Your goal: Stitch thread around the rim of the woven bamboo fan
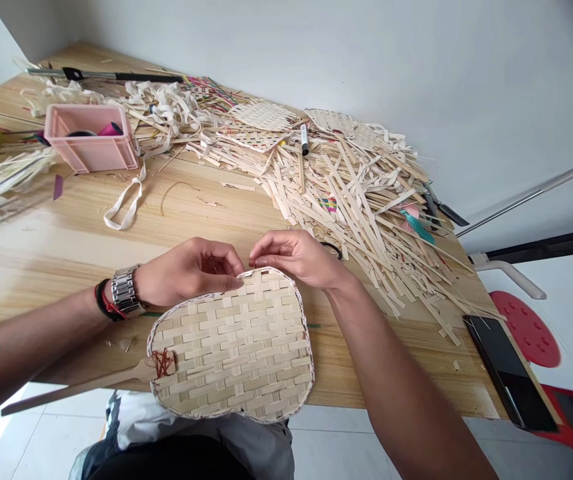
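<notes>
A woven bamboo hand fan (236, 347) is tilted up at the table's near edge, its wooden handle (81, 390) pointing to the lower left. Red-brown thread is criss-crossed where handle and weave meet, and a pale stitched binding runs round the rim. My left hand (193, 270) pinches the fan's top rim between thumb and fingers. Just to the right, my right hand (299, 257) is at the same rim with thumb and index finger pressed together. Whatever lies in that pinch is too small to make out.
Loose bamboo strips (336, 207) are heaped across the table's back and right side. Woven pieces and a marker (304, 139) lie on the heap. A pink basket (91, 140) holding a spool stands at left, near a white cloth loop (126, 203). A phone (509, 373) rests at the right edge.
</notes>
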`<control>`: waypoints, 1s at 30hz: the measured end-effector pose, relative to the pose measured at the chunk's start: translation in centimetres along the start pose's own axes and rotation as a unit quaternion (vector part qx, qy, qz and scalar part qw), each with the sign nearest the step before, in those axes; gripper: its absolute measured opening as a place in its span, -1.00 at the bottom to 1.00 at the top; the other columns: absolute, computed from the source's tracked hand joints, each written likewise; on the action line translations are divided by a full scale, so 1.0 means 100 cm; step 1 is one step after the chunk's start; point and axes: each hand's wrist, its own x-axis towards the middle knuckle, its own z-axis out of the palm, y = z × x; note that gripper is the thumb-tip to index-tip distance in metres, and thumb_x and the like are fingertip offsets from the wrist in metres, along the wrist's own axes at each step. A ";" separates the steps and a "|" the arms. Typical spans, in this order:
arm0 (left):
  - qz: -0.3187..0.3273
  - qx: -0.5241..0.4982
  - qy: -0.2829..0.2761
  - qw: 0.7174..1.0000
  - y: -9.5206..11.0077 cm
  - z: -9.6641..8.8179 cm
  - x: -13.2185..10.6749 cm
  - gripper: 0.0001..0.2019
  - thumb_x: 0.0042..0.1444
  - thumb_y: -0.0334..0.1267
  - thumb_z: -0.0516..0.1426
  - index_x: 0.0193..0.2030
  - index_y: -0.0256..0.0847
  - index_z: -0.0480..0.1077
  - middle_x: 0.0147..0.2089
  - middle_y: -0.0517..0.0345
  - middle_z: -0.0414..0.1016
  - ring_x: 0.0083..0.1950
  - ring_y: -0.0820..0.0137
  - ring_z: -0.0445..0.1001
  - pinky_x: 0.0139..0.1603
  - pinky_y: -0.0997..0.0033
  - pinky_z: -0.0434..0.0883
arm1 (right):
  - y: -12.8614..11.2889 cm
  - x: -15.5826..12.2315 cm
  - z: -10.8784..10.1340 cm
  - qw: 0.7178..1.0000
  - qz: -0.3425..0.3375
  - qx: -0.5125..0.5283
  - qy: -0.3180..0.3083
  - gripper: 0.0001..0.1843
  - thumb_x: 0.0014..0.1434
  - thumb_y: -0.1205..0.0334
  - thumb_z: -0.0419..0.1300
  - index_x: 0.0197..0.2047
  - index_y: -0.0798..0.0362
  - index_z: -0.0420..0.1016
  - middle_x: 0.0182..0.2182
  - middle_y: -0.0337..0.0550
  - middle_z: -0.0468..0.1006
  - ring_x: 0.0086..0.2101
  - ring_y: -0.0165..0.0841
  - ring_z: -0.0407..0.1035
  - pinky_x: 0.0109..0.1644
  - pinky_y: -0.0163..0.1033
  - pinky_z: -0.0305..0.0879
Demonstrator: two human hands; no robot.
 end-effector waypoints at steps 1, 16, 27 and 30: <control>-0.001 0.002 0.001 1.000 0.000 0.000 0.000 -0.85 0.14 -0.24 0.23 -0.28 -0.30 0.43 -0.45 0.24 0.40 -0.47 0.55 0.27 -0.47 0.56 0.18 | 0.000 0.000 0.000 1.000 -0.001 0.000 0.003 -0.78 0.09 0.15 0.38 -0.23 0.09 0.56 -0.29 -0.18 0.60 -0.25 -0.43 0.50 -0.07 -0.26 0.41; -0.002 0.020 0.004 1.000 -0.001 0.000 0.000 -0.84 0.17 -0.25 0.22 -0.27 -0.33 0.40 -0.45 0.24 0.39 -0.47 0.56 0.25 -0.48 0.58 0.18 | -0.002 0.001 0.003 1.000 -0.012 0.013 0.014 -0.81 0.07 0.22 0.39 -0.24 0.09 0.55 -0.32 -0.21 0.59 -0.28 -0.46 0.50 -0.10 -0.30 0.42; -0.005 0.032 0.001 0.999 -0.003 -0.002 0.001 -0.82 0.17 -0.23 0.21 -0.23 -0.34 0.42 -0.42 0.20 0.44 -0.44 0.54 0.29 -0.46 0.56 0.22 | -0.003 0.000 0.003 1.000 -0.011 0.003 0.002 -0.84 0.13 0.23 0.35 -0.22 0.10 0.55 -0.31 -0.18 0.59 -0.29 -0.46 0.48 -0.15 -0.32 0.39; -0.001 0.028 0.001 1.000 -0.004 -0.001 0.001 -0.82 0.18 -0.23 0.21 -0.24 -0.34 0.41 -0.40 0.19 0.44 -0.43 0.54 0.31 -0.45 0.55 0.23 | -0.004 -0.001 0.002 1.000 0.002 -0.004 0.003 -0.82 0.18 0.18 0.31 -0.19 0.09 0.56 -0.32 -0.18 0.58 -0.30 -0.46 0.46 -0.23 -0.35 0.34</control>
